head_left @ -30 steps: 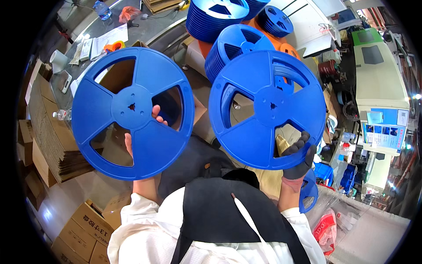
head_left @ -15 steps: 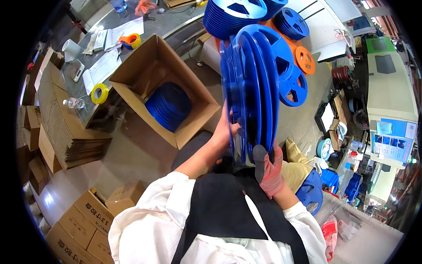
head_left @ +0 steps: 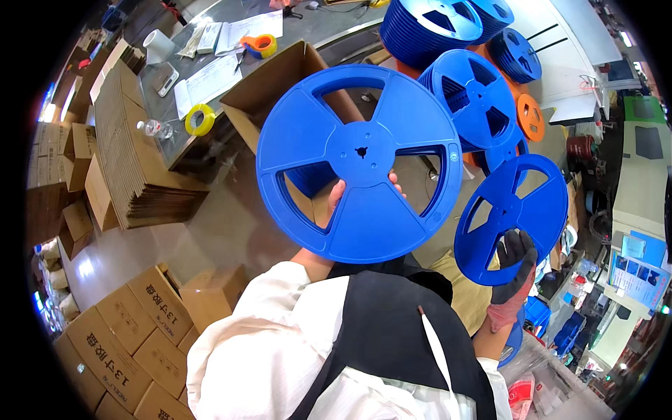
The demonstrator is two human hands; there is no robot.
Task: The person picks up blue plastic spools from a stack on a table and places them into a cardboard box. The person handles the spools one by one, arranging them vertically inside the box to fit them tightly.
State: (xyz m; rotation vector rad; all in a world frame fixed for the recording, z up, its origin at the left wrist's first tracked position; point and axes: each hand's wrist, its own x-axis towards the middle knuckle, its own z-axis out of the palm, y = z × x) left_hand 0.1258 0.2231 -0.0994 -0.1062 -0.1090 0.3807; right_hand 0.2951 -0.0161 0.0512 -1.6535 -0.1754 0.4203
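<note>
My left hand (head_left: pixel 336 198) is closed round the hub area of a large blue plastic reel (head_left: pixel 364 227), its face turned toward me; fingers show through the cutouts. Layered blue edges behind the face suggest more than one disc, but I cannot tell how many. My right hand (head_left: pixel 514 273), in a grey and red glove, grips the lower part of another blue reel (head_left: pixel 508 206), tilted and apart from the first. Behind the left reel stands an open cardboard box (head_left: pixel 241 126), partly hidden, with blue reels inside.
Stacks of blue reels (head_left: pixel 479 94) and an orange reel (head_left: pixel 530 117) stand at the far right. On the left are a desk (head_left: pixel 157 80) with papers and yellow tape (head_left: pixel 200 120), and flattened cardboard (head_left: pixel 133 154). Closed cartons (head_left: pixel 133 322) sit at the lower left.
The reels held upright edge-on between both hands are now apart. The left reel faces me; my right hand has moved right with a separate reel. The view has shifted.
</note>
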